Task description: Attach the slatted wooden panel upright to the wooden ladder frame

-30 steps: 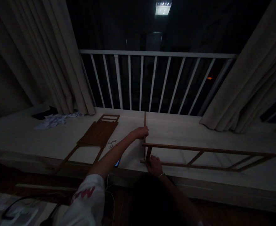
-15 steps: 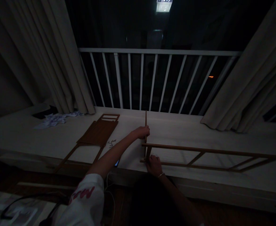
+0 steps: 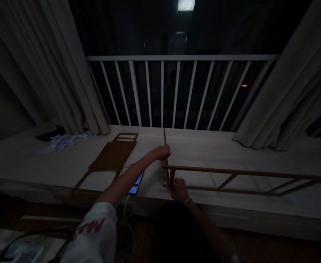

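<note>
My left hand (image 3: 161, 152) is closed round a thin wooden bar (image 3: 165, 136) that runs away from me, its near end meeting the left end of a long wooden frame (image 3: 204, 168). That frame stands on its side, with crosspieces between two long rails. Low down at the frame's left end, my right hand (image 3: 179, 189) is wrapped about the lower rail and end crosspiece; its fingertips are partly hidden. Left of my arm lies a second wooden piece, a frame with a brown panel (image 3: 113, 155). Small dark parts (image 3: 129, 165), perhaps screws, lie beside it.
A lit phone (image 3: 135, 184) with a white cable (image 3: 125, 208) lies by the front edge of the white ledge (image 3: 204, 146). Crumpled papers (image 3: 58, 141) are at the left. White railing (image 3: 176, 57) and curtains (image 3: 281, 98) stand behind. The room is dim.
My left hand and the bar have shifted slightly left, and the bar's far end leans more to the left. More of the phone shows. My right hand stays on the frame.
</note>
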Available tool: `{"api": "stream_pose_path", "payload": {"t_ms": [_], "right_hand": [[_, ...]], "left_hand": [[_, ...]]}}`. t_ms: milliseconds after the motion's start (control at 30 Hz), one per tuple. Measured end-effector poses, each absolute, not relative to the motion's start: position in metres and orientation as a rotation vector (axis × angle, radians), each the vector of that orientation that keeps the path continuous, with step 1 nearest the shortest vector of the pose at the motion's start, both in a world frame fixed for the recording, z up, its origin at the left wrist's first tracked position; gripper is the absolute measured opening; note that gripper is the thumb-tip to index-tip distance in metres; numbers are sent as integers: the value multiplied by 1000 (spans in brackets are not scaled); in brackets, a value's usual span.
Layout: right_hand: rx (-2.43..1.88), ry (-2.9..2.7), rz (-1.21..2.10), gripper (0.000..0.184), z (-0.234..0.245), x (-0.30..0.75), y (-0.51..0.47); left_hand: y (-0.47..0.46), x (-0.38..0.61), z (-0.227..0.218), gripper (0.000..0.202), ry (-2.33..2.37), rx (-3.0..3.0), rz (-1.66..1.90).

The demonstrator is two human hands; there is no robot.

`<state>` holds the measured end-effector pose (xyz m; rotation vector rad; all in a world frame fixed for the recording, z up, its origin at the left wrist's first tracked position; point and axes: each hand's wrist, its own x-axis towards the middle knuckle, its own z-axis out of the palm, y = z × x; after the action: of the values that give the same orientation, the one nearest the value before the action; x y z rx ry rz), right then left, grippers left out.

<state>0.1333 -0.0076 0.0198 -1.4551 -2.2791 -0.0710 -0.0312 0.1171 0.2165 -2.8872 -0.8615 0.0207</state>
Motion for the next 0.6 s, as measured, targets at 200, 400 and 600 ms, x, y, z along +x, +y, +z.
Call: {"api": "stream_pose_path", "payload": {"t_ms": [200,400,600], "right_hand": [[-1420,-2282,-49,23,20,136,-3],[-1433,-2283,-34,23,19,137,1],[-1442,-2300,-21,23,21,139,2]], "left_hand": [[127,-34,211,14,-765,-2896,-15],[131,-32,211,10,-791,-2904,5],[129,-23,216,12,-816,-2941,39]]}}
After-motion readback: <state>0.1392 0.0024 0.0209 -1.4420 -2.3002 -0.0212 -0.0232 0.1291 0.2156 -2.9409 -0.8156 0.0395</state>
